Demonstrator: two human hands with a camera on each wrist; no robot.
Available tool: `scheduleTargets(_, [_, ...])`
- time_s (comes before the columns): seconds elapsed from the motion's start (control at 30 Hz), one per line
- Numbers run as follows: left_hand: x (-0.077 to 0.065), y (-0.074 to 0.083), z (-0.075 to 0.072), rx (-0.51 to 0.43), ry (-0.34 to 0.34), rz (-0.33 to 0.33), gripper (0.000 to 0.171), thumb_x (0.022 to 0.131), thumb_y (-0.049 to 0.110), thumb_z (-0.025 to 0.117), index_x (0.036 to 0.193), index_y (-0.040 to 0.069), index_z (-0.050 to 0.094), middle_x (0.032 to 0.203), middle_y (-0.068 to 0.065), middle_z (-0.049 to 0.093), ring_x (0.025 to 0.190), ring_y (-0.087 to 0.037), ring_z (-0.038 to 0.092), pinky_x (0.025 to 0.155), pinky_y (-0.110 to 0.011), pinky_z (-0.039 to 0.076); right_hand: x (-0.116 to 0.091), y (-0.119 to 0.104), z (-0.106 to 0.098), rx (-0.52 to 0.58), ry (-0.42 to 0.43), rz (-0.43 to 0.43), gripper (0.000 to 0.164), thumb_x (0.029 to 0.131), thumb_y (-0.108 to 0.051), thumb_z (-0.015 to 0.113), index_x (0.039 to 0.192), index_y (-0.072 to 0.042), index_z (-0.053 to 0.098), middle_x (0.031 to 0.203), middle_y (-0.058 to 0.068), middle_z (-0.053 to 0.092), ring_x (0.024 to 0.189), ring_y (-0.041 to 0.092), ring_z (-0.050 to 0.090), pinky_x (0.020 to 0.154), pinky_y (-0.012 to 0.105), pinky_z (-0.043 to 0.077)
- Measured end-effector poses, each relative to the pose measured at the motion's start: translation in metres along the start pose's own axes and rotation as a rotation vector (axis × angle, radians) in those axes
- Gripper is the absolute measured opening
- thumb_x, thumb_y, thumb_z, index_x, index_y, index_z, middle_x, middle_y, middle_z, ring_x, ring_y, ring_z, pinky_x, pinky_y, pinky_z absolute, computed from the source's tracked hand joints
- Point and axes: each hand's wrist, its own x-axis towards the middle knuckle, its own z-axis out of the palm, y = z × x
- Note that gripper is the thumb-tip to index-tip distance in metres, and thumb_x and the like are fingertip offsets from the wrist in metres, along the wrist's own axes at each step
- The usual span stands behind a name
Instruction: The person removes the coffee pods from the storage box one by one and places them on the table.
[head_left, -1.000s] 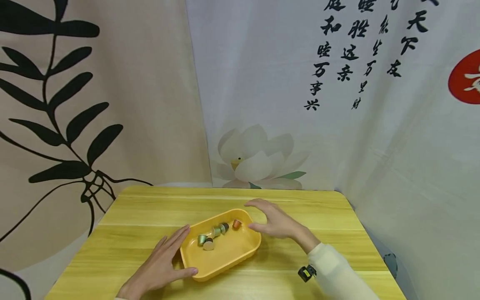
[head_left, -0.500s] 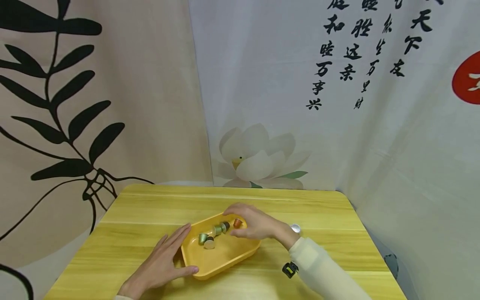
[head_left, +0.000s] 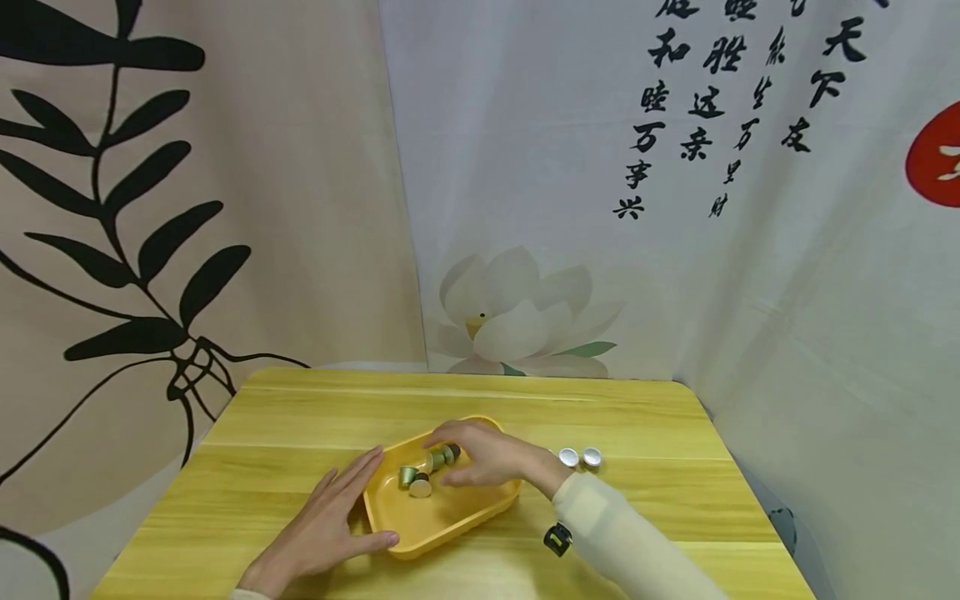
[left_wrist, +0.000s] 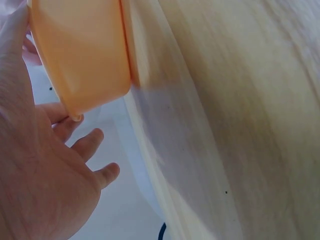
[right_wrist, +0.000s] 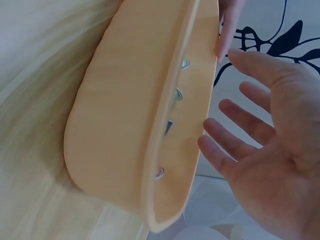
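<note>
A yellow tray sits on the table at an angle, with several small coffee capsules inside. A green capsule and a dark one with a pale lid lie towards its left end. Another green capsule is further back, beside a dark-ended one. My left hand rests on the tray's left end, fingers along the rim and thumb at the near corner. Over the tray's right half hovers my right hand, thumb and fingers spread apart, fingertips near the rear capsules. That hand hides part of the tray floor.
Two silver-topped capsules stand on the wooden table to the right of the tray, just beyond my right wrist. A printed curtain hangs behind the table's back edge.
My right hand has moved left from the tray's right rim to above the capsules, covering the orange one. Two silver-topped capsules have come into view behind the wrist. The left hand stays put.
</note>
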Motion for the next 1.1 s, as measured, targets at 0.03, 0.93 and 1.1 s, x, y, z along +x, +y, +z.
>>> scheduleTargets(0.03, [0.0, 0.0, 0.0, 0.0, 0.0, 0.001, 0.121, 0.09, 0.074, 0.085, 0.179, 0.011, 0.032, 0.187, -0.013, 0.032, 0.164, -0.05, 0.046, 0.127, -0.089, 0.028, 0.002, -0.001, 0.001, -0.002, -0.009, 0.005, 0.059, 0.109, -0.029, 0.079, 0.162, -0.013, 0.06, 0.168, 0.005, 0.061, 0.155, 0.026, 0.061, 0.131, 0.042, 0.053])
scheduleTargets(0.93, [-0.001, -0.001, 0.0, -0.015, -0.013, -0.012, 0.122, 0.089, 0.074, 0.085, 0.179, 0.011, 0.031, 0.188, -0.01, 0.031, 0.166, -0.046, 0.044, 0.13, -0.087, 0.027, 0.032, -0.005, 0.032, -0.057, -0.172, 0.029, 0.047, 0.106, -0.025, 0.083, 0.151, -0.021, 0.071, 0.157, -0.003, 0.069, 0.117, 0.001, 0.072, 0.106, 0.019, 0.059])
scheduleTargets(1.1, [-0.001, 0.0, 0.001, -0.017, -0.007, -0.011, 0.122, 0.089, 0.074, 0.086, 0.179, 0.011, 0.032, 0.188, -0.01, 0.031, 0.167, -0.046, 0.043, 0.13, -0.086, 0.026, 0.035, 0.0, 0.037, -0.099, -0.177, 0.012, 0.046, 0.104, -0.023, 0.084, 0.149, -0.021, 0.073, 0.142, -0.006, 0.074, 0.103, -0.003, 0.064, 0.098, 0.015, 0.056])
